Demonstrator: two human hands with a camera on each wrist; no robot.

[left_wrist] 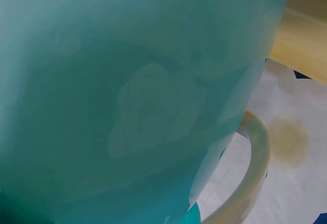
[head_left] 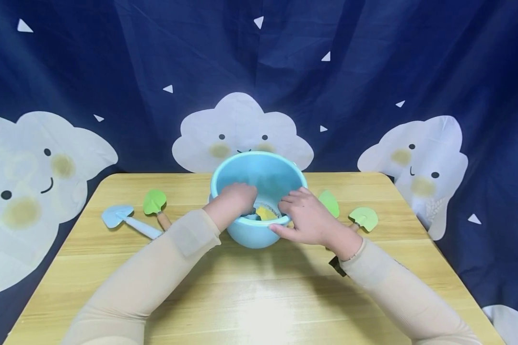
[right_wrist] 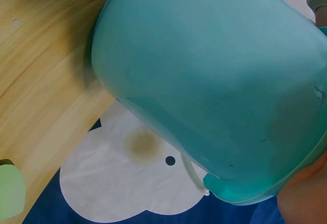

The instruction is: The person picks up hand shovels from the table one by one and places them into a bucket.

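A light-blue bucket is tilted on the wooden table, its mouth facing me. My right hand grips the rim on the right side, thumb outside and fingers over the edge. Over the left of the rim, my left hand reaches inside; its fingertips are hidden, so what they hold does not show. Just below it lie a yellow piece and a darker blue piece in the bucket. The bucket's wall fills most of the left wrist view, with its curved handle at the right.
On the table's left lie a blue toy shovel and a green toy shovel with a wooden handle. To the right are a green shovel blade and a pale green shovel. A dark blue cloud-patterned curtain hangs behind the table.
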